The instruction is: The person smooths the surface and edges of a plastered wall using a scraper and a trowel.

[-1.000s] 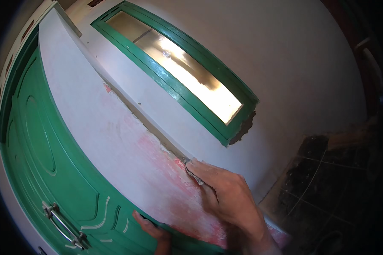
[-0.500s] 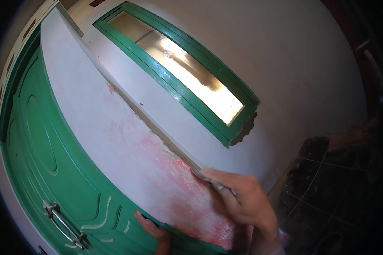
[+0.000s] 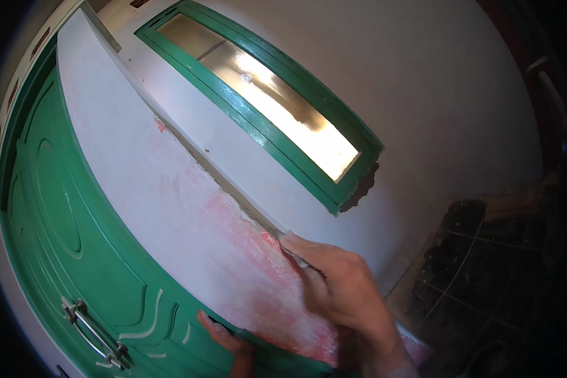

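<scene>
A small grey scrap [image 3: 298,258] sits pinched under the fingertips of the right hand [image 3: 337,290], pressed against the corner at the top of the pink patch [image 3: 258,283] on the white wall strip [image 3: 138,183]. The hand lies flat, fingers straight and together, wrist low right. The left hand [image 3: 223,340] touches the green door [image 3: 50,208] edge below; its grip cannot be told

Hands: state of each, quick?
Left hand: fingertips on green door; grip cannot be told.
Right hand: holds small grey piece against pink wall strip.
</scene>
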Demonstrator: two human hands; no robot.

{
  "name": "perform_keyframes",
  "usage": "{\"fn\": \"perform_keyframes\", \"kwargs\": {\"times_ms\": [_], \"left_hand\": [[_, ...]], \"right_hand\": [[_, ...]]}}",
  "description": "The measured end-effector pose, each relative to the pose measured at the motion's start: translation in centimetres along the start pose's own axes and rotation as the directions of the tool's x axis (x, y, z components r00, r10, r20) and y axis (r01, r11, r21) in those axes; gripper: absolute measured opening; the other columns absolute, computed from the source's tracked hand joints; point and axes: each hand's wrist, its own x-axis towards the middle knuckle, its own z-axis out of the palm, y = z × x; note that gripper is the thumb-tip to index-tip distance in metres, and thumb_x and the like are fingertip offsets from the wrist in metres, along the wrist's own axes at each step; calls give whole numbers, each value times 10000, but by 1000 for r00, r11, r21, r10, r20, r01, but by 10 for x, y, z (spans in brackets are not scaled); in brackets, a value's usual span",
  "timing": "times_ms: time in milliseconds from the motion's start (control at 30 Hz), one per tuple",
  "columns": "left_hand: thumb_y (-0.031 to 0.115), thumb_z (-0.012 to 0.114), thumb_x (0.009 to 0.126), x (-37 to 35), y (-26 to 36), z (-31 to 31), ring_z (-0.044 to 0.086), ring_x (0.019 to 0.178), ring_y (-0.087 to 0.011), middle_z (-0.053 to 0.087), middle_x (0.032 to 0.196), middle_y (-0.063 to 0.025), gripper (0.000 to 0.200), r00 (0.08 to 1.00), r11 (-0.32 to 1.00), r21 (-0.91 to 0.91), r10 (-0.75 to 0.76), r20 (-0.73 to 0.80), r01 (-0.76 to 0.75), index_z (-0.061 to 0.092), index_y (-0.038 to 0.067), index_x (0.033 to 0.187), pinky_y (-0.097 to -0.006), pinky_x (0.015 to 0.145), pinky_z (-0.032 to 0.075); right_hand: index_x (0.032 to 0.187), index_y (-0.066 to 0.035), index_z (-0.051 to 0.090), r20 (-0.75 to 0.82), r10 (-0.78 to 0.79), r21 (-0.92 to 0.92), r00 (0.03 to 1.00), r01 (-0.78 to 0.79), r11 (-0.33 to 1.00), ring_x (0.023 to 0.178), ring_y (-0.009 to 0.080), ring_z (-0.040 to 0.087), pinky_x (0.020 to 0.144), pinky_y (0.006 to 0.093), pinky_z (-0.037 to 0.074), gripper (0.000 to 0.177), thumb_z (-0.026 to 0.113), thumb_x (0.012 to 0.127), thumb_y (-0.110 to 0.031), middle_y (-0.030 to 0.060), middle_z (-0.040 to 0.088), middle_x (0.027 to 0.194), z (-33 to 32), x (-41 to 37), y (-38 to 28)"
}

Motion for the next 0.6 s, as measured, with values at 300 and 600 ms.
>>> {"fn": "perform_keyframes", "kwargs": {"times_ms": [300, 600], "left_hand": [[446, 317, 1157, -1, 7, 2, 495, 1426, -392, 490, 1544, -268, 712, 998, 996, -60, -70, -4, 70, 378, -113, 1593, -501, 1195, 394], [418, 344, 1153, 3, 3, 0, 532, 1353, -402, 515, 1488, -274, 680, 1000, 1000, -18, 3, 14, -3, 408, -123, 1560, -506, 1156, 419]], "right_hand": [[1333, -95, 764, 40, 4, 10, 999, -4, 1000, 1200, 371, 741, 1035, 436, 607, 406, 684, 952, 20, 164, 761, 1333, -6, -3, 4], [1318, -71, 765, 86, 22, 38, 996, -25, 999, 1212, 378, 740, 1048, 443, 600, 406, 660, 948, 59, 195, 762, 1317, -31, -14, 4]]}}
